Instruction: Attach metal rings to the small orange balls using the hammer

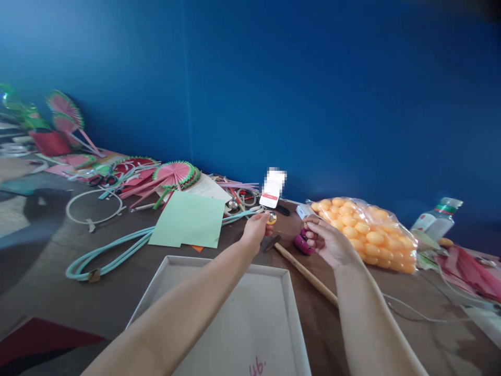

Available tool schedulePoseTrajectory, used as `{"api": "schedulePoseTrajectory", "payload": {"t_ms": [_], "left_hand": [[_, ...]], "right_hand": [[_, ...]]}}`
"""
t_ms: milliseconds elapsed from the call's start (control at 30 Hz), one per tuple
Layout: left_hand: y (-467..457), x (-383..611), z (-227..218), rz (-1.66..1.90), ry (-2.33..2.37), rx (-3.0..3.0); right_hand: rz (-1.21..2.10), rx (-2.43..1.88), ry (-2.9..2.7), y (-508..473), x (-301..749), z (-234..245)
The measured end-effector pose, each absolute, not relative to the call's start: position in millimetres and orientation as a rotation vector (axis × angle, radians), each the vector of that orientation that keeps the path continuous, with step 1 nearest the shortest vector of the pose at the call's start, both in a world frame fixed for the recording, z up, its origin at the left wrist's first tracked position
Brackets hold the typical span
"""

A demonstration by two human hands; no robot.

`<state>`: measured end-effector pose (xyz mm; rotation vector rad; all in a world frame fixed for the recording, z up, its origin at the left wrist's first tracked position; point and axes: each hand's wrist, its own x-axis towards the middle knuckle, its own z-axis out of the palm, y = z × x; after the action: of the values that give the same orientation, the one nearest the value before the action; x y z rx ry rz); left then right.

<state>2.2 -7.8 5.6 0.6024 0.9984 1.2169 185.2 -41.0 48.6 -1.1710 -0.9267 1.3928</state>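
My left hand (257, 230) is closed in a pinch on a small shiny gold-rimmed disc (271, 218), held in front of a phone (269, 200). To the right, my right hand (326, 243) has its thumb and fingers pressed together; whatever they may hold is too small to make out. A purple object with dark spots (302, 243) lies on the table beside the right fingers. Between my hands a hammer (305, 271) rests with its wooden handle slanting toward my right forearm. Below my left forearm sits a shallow white box lid (250, 324) with pink writing.
Left of my hands lie a pale green sheet (191, 219), coiled light-blue tubing (109, 261), a white hoop (94, 207) and watermelon-coloured paper fans (178, 175). A bag of orange balls (368, 235) and a clear bottle (436, 219) stand at right. A blue wall (250, 94) closes the back.
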Motion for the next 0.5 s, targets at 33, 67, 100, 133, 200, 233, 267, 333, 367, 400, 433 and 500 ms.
{"api": "schedulePoseTrajectory", "payload": {"t_ms": [33,67,100,133,200,233,267,333,367,400,433,500], "left_hand": [[-8,2,6,1.206,0.985,0.58],[-8,2,6,1.194,0.969,0.556],[-8,2,7,1.178,0.954,0.532],[-8,2,7,1.158,0.94,0.512],[-8,2,8,1.115,0.905,0.493],[-9,1,9,1.093,0.884,0.491],[-9,1,9,1.072,0.86,0.493],[-10,1,10,1.031,0.816,0.498],[-11,1,11,1.012,0.799,0.503],[-11,1,11,0.999,0.785,0.508],[-12,1,12,0.989,0.775,0.513],[-13,1,13,0.969,0.772,0.521]], "right_hand": [[1.413,-1.146,-0.924,-43,181,46],[1.433,-1.122,-0.926,-46,176,42],[1.451,-1.097,-0.929,-48,172,39],[1.473,-1.08,-0.929,-50,169,35],[1.49,-1.071,-0.926,-54,162,28],[1.49,-1.075,-0.922,-56,160,25],[1.485,-1.08,-0.919,-57,158,23],[1.465,-1.083,-0.915,-59,156,19],[1.452,-1.08,-0.914,-59,155,19],[1.438,-1.073,-0.914,-60,155,18],[1.426,-1.062,-0.918,-60,155,18],[1.402,-1.022,-0.925,-61,156,17]]}}
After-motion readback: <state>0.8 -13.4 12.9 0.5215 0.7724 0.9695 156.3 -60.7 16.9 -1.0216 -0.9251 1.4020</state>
